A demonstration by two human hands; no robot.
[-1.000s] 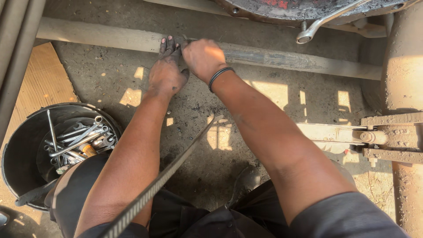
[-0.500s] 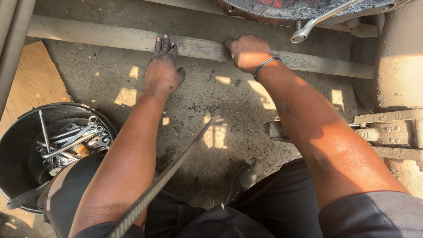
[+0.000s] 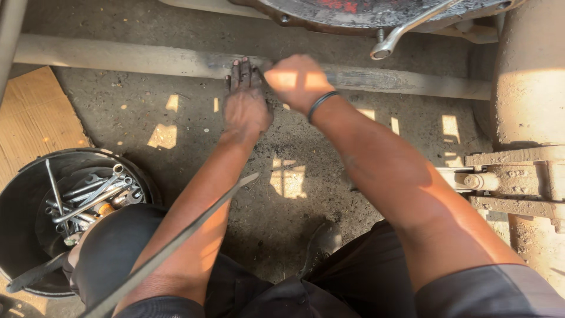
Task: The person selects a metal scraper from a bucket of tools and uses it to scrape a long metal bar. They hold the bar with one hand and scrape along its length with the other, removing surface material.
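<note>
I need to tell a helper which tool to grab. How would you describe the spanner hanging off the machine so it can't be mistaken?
Start at the big rusty round housing along the top edge. From its lower rim a single silver ring spanner slants down to the left, ring end lowest, above the long grey bar that both hands rest on. Every other spanner lies in the black bucket at lower left.
</note>
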